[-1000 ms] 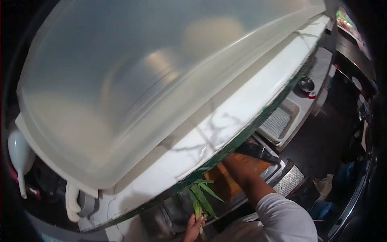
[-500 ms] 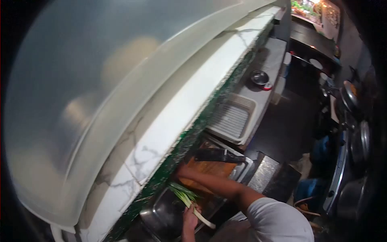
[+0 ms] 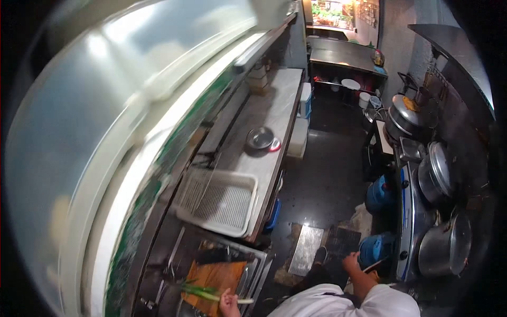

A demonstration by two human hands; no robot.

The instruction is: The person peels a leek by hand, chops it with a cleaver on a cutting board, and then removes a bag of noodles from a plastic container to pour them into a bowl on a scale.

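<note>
My left hand (image 3: 228, 303) grips a leek (image 3: 203, 292) by its pale stalk, with the green leaves pointing left over the orange-brown cutting board (image 3: 216, 280). That board lies across a metal sink (image 3: 256, 264). A dark, flat object (image 3: 219, 256) rests at the board's far edge. On the other side of my body, my right hand (image 3: 351, 262) is raised with its fingers curled, near a blue gas cylinder (image 3: 376, 247). What these fingers hold, if anything, cannot be made out.
A white plastic basket (image 3: 245, 224) and a metal bowl (image 3: 260, 138) stand on the counter (image 3: 280, 113). To the right, large pots (image 3: 446, 245) sit on the stove (image 3: 409, 211). A metal floor grate (image 3: 307, 248) lies behind me. A shelf edge (image 3: 140, 211) overhangs the left side.
My right hand has drawn back from beside the cutting board and swung to the right of my body. The leek stays in my left hand, now over the board. The view has turned right.
</note>
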